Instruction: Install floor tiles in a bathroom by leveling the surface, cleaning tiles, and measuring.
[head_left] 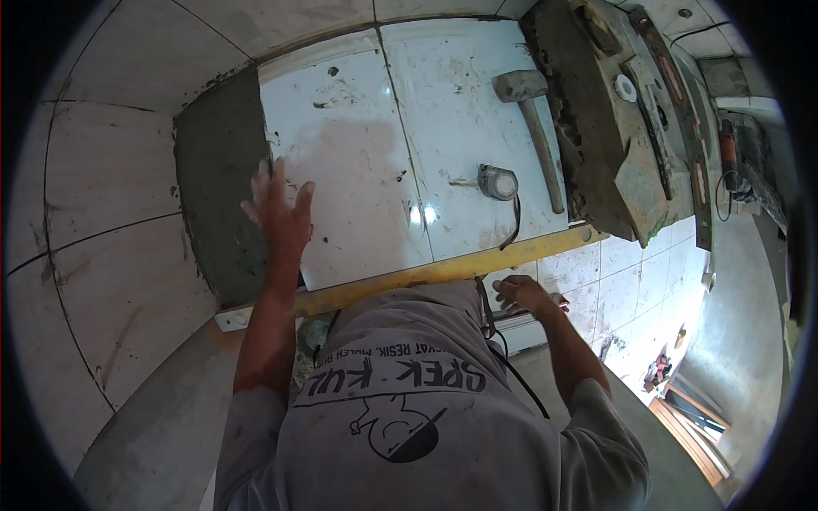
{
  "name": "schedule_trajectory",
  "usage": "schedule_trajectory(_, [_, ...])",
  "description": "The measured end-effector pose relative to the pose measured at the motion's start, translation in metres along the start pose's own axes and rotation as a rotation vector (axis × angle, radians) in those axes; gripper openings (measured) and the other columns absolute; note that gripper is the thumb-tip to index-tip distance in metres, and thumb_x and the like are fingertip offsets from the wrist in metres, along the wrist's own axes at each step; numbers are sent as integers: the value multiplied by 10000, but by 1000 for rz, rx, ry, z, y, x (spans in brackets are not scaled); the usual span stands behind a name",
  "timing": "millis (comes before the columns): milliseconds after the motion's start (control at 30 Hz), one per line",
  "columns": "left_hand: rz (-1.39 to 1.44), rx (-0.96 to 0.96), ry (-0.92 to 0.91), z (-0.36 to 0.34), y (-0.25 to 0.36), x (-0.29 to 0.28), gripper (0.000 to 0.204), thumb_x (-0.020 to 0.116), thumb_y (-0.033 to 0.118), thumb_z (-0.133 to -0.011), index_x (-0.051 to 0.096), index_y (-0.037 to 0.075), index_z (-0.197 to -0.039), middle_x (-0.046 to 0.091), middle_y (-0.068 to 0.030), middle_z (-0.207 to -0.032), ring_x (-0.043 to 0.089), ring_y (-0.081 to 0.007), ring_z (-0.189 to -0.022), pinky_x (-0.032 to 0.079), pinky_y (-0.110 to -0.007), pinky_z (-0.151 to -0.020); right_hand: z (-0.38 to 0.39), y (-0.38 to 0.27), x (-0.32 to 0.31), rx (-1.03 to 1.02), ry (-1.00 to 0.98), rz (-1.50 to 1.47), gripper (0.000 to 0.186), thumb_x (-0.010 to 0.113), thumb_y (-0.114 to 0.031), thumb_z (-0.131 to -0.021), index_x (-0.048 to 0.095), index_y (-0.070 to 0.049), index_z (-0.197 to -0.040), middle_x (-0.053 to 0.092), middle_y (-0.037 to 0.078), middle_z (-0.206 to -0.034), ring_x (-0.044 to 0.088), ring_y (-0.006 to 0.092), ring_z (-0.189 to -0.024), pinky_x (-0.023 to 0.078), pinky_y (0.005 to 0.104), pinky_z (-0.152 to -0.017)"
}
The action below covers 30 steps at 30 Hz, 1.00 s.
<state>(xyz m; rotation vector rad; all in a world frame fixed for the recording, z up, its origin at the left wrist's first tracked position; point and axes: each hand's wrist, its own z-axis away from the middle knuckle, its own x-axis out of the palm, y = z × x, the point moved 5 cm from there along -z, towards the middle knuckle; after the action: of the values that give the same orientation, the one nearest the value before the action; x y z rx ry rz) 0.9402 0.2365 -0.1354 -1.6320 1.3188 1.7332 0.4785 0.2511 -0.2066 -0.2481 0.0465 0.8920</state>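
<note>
My left hand [283, 209] is open, its fingers spread and slightly blurred, over the left edge of a white tile [358, 213]. Left of that edge lies a strip of wet grey mortar [223, 153]. A second white tile [460, 85] adjoins the first, with a hammer [537, 136] and a tape measure [498, 182] on it. My right hand [521, 294] is low beside my body, just below a long yellow spirit level [443, 268]. Its fingers are loosely bent and apart, with nothing visible in them. The level runs along the tiles' near edge.
Mortar covers a raised ledge [596, 145] on the right, carrying a broken tile piece [641, 192] and another long level [682, 111]. A tiled wall [111, 187] rises at the left. A black cable [524, 383] hangs beside my shirt. An orange-and-black power tool [728, 146] is at the far right.
</note>
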Motion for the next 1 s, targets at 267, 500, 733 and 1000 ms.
schedule_trajectory(267, [610,-375,-311,73,-41,-34,373,564,324,-861,595,7,-1055,616,-114,-929,587,-176,-844,453,-292,-753,-17,-10,23,-406,-148,-1000,389,566,-231,-858,467,-44,-1185,553,90,-1108,568,222,-996,479,358,-816])
schedule_trajectory(500, [861,-714,-860,197,-85,-41,350,508,368,-885,635,43,-868,549,-12,-637,490,-84,-551,392,-248,-499,-50,-6,36,-422,-70,-1208,329,605,-236,-839,513,-42,-1088,584,77,-1007,603,196,-869,520,341,-765])
schedule_trajectory(733, [922,-815,-761,233,-118,-27,396,480,452,-893,602,86,-979,541,-11,-714,495,-108,-606,405,-255,-546,-34,-1,29,-467,-84,-1244,341,557,-318,-875,522,-87,-1123,584,76,-1091,568,242,-1004,473,377,-854])
schedule_trajectory(1000, [1282,-1272,-377,265,-157,7,417,558,463,-853,555,71,-997,560,-19,-888,460,-108,-602,366,-253,-538,-34,-24,41,-492,-82,-1108,424,607,-338,-842,503,-56,-1140,607,92,-1044,615,202,-889,516,296,-736])
